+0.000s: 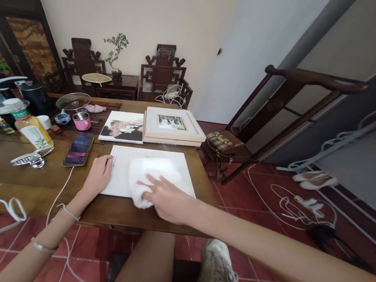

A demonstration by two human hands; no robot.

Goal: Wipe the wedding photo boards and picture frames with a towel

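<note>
Right hand (166, 198): lower centre; I see it spread flat, pressing on the white cloth (143, 172).
Left hand (97, 177): open, palm down on the left edge of the white panel (180, 170).
White panel: mid-frame, flat on the bench (10, 186), under the cloth.

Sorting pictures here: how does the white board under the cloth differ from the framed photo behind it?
The white board is blank; the framed photo shows a small picture in a wide surround. The white board is thin, straight on the table; the framed photo is thick, atop another frame. The left hand, and the right hand with a cloth, rest on the white board; the framed photo is untouched. Both lie flat.
</note>
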